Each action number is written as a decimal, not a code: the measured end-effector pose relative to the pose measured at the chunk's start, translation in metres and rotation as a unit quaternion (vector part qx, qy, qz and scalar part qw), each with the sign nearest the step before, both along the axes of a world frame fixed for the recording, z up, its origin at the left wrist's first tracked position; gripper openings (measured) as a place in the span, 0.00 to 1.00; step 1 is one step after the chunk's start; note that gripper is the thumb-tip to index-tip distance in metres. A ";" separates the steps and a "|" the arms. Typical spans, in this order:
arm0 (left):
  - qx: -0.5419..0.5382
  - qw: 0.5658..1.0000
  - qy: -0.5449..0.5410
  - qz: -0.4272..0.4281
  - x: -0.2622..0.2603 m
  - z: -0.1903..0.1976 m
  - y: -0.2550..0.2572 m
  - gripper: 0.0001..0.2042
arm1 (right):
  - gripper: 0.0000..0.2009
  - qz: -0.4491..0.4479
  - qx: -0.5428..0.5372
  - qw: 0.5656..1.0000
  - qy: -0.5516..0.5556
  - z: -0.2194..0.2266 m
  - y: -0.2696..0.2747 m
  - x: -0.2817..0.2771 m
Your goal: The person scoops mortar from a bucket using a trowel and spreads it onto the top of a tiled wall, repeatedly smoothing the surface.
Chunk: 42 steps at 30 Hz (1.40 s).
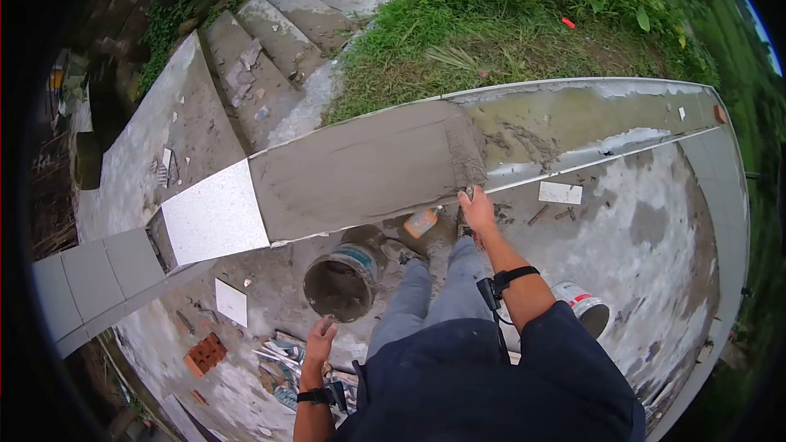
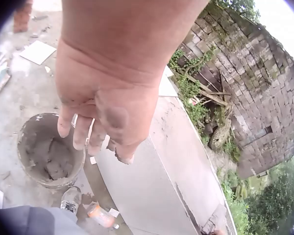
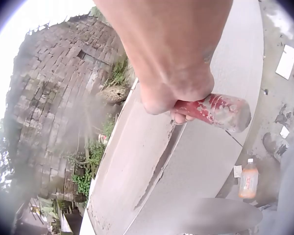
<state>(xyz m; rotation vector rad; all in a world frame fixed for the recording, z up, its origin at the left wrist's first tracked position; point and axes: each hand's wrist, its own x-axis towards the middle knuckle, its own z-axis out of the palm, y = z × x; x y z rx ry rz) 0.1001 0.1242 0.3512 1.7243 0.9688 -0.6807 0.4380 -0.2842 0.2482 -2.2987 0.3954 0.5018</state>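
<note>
One red trowel handle (image 3: 213, 110), hidden overhead, in right hand (image 3: 174, 93).

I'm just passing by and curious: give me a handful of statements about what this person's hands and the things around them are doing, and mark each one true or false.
1. The right hand grips a red-handled tool over the mortar bed. True.
2. The left hand holds the orange bottle. False: its fingers hang relaxed and hold nothing; the bottle stands on the ground by the wall.
3. The bucket below the left hand contains grey mortar. True.
4. The whole wall top is already tiled. False: one white tile lies at the left end of the mortar; the rest is bare.
5. Concrete steps rise beyond the wall. True.
</note>
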 end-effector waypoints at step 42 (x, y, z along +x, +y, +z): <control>0.035 0.961 0.064 0.268 -0.094 0.019 -0.203 0.26 | 0.24 0.651 -0.189 0.729 0.096 0.065 -0.118 0.161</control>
